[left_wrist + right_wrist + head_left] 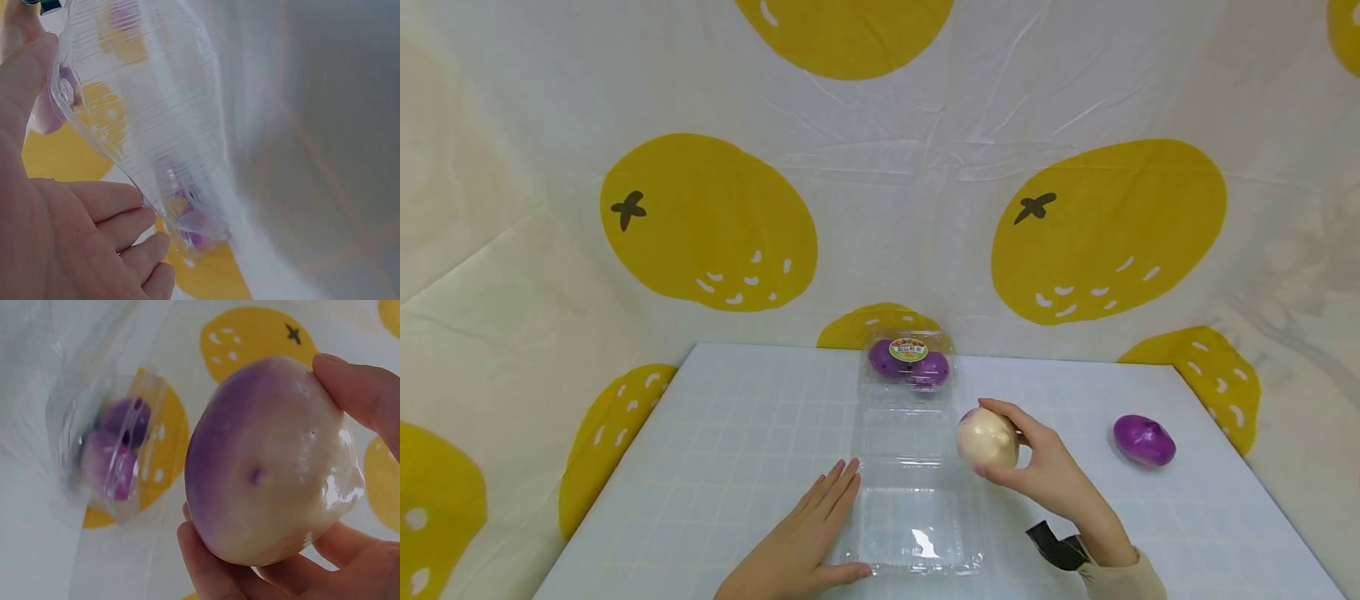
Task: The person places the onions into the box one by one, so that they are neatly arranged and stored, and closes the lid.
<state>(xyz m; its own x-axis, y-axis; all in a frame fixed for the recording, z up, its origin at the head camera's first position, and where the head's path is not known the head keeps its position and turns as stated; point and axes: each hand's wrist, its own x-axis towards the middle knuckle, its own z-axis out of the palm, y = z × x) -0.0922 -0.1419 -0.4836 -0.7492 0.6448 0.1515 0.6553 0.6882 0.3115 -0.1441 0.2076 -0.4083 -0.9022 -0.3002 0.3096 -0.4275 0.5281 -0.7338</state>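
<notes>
My right hand (pixel 1054 468) holds a glossy round turnip-like vegetable (pixel 987 439), pale cream with a purple side (pixel 203 459), between thumb and fingers. It hangs just above the right edge of an open clear plastic container (pixel 917 508). Against that container's left side my left hand (pixel 801 542) lies with straight fingers, its thumb (pixel 28 78) at the near corner. Two purple pieces (pixel 930 371) sit at the far end, behind clear plastic with an oval label (pixel 908 349). Whether that part joins the open container I cannot tell.
Another purple piece (pixel 1144 440) with a pointed tip lies on the table at the right. A black strap (pixel 1056 546) is at my right wrist. Behind the pale table (pixel 737 400) hangs a cloth (pixel 895 208) printed with yellow fruit.
</notes>
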